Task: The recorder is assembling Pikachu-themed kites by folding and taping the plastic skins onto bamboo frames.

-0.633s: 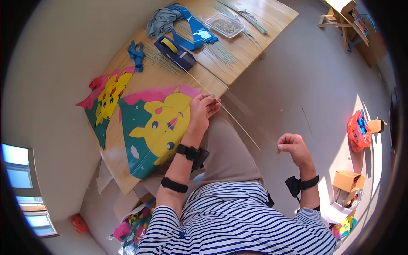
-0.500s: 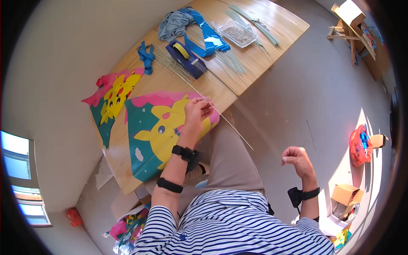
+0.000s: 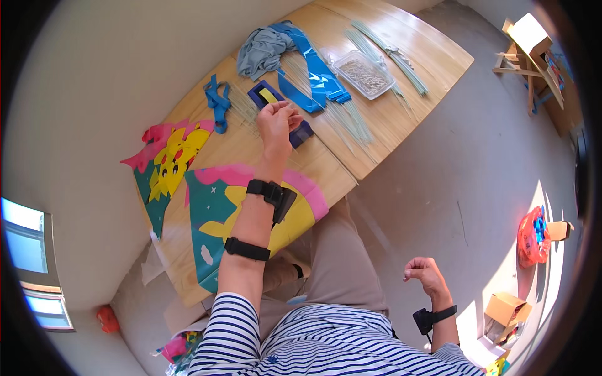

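My left hand (image 3: pixel 279 128) is over the dark blue tape dispenser (image 3: pixel 301 134) with its yellow roll, the fingers closed together; what they hold, if anything, is hidden. Beneath my left forearm lies a kite-like sheet (image 3: pixel 210 250) in green, pink and yellow with a printed cartoon figure, partly covered by the arm. Out over the floor, to the right of my lap, my right hand (image 3: pixel 428 276) is closed with thumb and fingertips together. Anything pinched there is too small to make out.
Thin pale rods (image 3: pixel 354 122) lie beside blue strips (image 3: pixel 320 78) and a grey cloth (image 3: pixel 260 53). A clear tub of small pieces (image 3: pixel 365 74) stands farther right. Another printed sheet (image 3: pixel 168 166) lies at left. A red bag (image 3: pixel 533 241) and an open carton (image 3: pixel 506 309) are on the floor.
My left hand has moved forward from the printed sheet to the tape dispenser. The thin rod at its fingers no longer shows. My right hand appears lower in view, still closed.
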A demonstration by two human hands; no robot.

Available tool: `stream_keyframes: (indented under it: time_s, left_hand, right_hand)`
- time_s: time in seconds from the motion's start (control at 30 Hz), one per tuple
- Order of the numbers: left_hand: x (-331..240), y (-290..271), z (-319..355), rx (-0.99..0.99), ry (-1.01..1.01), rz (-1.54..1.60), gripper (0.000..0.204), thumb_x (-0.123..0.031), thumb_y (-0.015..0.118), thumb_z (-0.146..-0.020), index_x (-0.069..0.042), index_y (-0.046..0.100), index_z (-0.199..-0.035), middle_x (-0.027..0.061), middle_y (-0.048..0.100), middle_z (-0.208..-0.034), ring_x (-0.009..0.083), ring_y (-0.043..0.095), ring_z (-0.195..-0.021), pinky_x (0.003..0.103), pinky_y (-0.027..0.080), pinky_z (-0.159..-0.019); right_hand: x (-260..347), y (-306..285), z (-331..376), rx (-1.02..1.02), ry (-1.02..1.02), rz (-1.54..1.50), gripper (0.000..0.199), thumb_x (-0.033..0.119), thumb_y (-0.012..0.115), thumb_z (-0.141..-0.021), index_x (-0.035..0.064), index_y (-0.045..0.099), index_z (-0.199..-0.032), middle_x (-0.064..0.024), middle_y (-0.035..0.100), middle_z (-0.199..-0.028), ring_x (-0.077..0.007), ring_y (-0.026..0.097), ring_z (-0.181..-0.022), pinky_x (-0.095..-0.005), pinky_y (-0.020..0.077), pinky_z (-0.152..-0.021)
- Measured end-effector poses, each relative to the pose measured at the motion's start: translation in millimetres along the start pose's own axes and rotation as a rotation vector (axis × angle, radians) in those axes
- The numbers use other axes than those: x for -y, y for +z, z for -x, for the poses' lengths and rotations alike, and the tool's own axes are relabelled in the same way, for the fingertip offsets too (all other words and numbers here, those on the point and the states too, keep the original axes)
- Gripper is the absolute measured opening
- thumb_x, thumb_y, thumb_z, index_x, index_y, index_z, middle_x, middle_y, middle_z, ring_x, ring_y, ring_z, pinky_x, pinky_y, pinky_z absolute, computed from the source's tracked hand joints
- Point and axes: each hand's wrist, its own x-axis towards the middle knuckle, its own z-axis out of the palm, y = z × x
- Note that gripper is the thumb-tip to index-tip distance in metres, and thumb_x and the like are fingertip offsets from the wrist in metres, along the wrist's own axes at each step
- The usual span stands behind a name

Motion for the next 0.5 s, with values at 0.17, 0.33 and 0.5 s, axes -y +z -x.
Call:
stream_keyframes:
  time_s: [0.17,0.33,0.5]
  left_hand:
    - [47,-24,12,-0.198,-0.008,0.011,0.007,-0.003,0.067,-0.093,-0.001,0.063,-0.098,0.0073,0.069,-0.082,0.0144,0.067,-0.063,0.027,0.055,-0.058]
    - [64,-17,21,-0.238,-0.200,0.251,0.010,-0.011,0.071,-0.093,-0.007,0.062,-0.093,0.0044,0.069,-0.080,0.0137,0.066,-0.063,0.029,0.055,-0.060]
    - [63,0,27,-0.345,-0.391,0.392,0.012,-0.014,0.076,-0.089,-0.013,0.064,-0.088,0.0004,0.068,-0.078,0.0096,0.061,-0.061,0.028,0.048,-0.057]
  right_hand:
    - [-7,-4,-13,0.004,0.017,0.006,0.003,-0.005,0.067,-0.081,-0.0034,0.068,-0.084,-0.0082,0.067,-0.075,-0.0198,0.066,-0.071,-0.0335,0.0558,-0.072]
    - [-9,-3,-19,0.021,0.030,-0.003,0.002,-0.005,0.067,-0.082,-0.0029,0.068,-0.083,-0.0080,0.067,-0.075,-0.0196,0.066,-0.072,-0.0333,0.0549,-0.074]
    - [-11,-5,-21,0.009,0.024,-0.003,0.003,-0.005,0.066,-0.083,-0.0024,0.067,-0.083,-0.0079,0.067,-0.075,-0.0193,0.066,-0.072,-0.0329,0.0547,-0.074]
